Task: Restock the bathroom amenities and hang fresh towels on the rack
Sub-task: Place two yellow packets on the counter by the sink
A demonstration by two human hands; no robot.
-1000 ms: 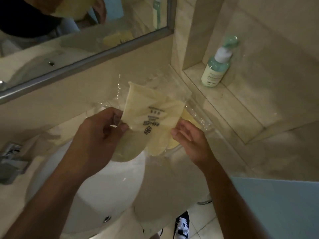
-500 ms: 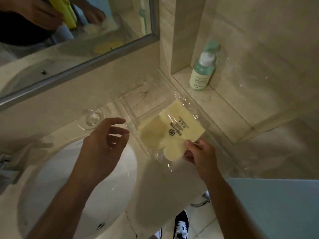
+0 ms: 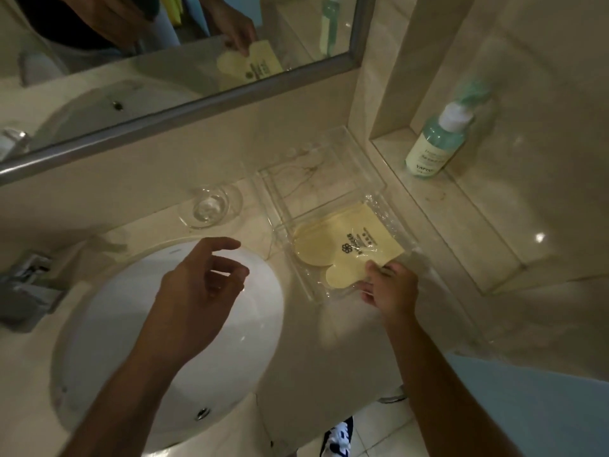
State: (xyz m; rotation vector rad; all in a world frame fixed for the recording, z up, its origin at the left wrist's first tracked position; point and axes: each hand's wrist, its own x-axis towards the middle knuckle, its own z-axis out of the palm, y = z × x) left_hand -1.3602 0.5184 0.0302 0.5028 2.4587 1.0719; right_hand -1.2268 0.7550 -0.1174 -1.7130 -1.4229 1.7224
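The yellow amenity packet (image 3: 349, 245), in clear wrap, lies right of centre at the near end of the clear tray (image 3: 306, 179). The right hand (image 3: 389, 288) pinches its lower edge, so restocking is under way. The left hand (image 3: 197, 291) hovers over the sink (image 3: 99, 341), fingers loosely curled and empty. The next move is likely to let go and square the packet.
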